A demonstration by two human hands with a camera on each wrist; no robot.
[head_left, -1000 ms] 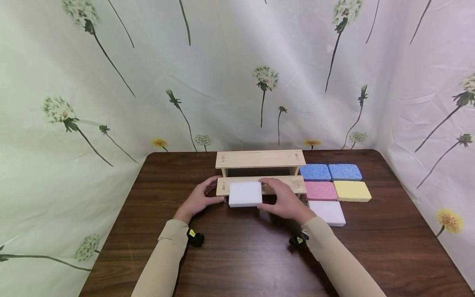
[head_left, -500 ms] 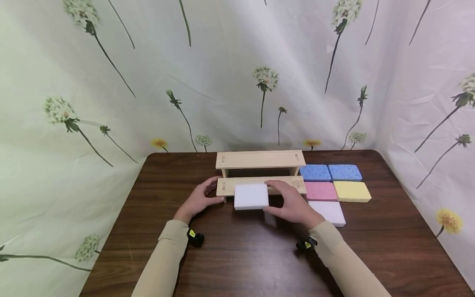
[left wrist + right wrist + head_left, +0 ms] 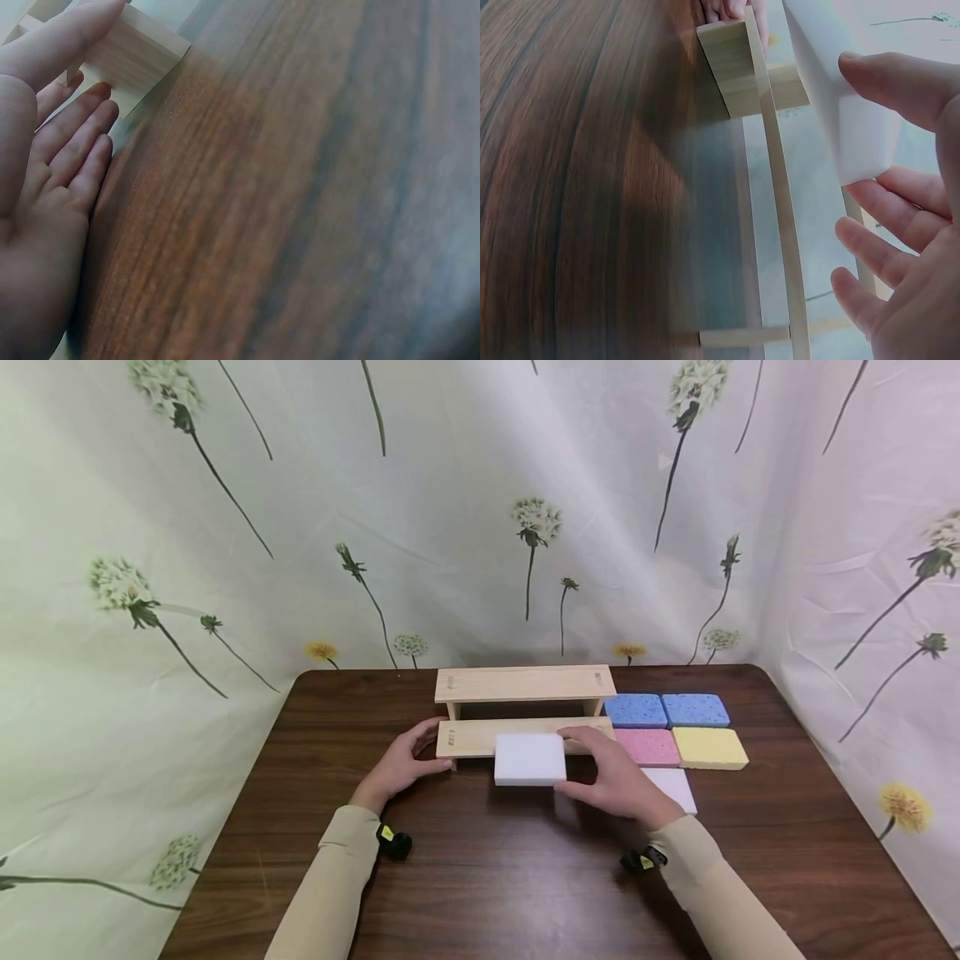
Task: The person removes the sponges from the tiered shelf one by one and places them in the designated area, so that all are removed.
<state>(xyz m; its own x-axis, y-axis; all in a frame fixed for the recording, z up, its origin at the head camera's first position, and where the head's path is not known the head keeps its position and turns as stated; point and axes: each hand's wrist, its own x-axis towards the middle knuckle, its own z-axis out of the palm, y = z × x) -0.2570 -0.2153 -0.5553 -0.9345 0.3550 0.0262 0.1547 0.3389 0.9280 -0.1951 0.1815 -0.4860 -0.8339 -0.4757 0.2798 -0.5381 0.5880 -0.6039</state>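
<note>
My right hand (image 3: 618, 781) pinches a white rectangular sponge (image 3: 529, 760) by its right edge, thumb on the near side. The sponge, also large in the right wrist view (image 3: 847, 105), appears above the lower board's front edge; whether it touches the wood is unclear. A two-tier wooden shelf (image 3: 525, 683) stands at the back of the table. My left hand (image 3: 401, 767) rests against the shelf's left end, thumb at the front and fingers along the side. In the left wrist view, its fingers (image 3: 79, 146) lie fairly straight beside the wooden end panel (image 3: 139, 56).
Right of the shelf, two blue sponges (image 3: 666, 710), a pink sponge (image 3: 647, 747) and a yellow sponge (image 3: 708, 748) lie on the dark wood table (image 3: 480, 877). Another white sponge (image 3: 675, 788) lies nearer, partly behind my right hand. A flower-printed cloth (image 3: 450, 527) hangs behind.
My right hand has moved the white sponge rightward along the front of the lower board, covering more of the other white sponge. My left hand and the shelf have stayed in place.
</note>
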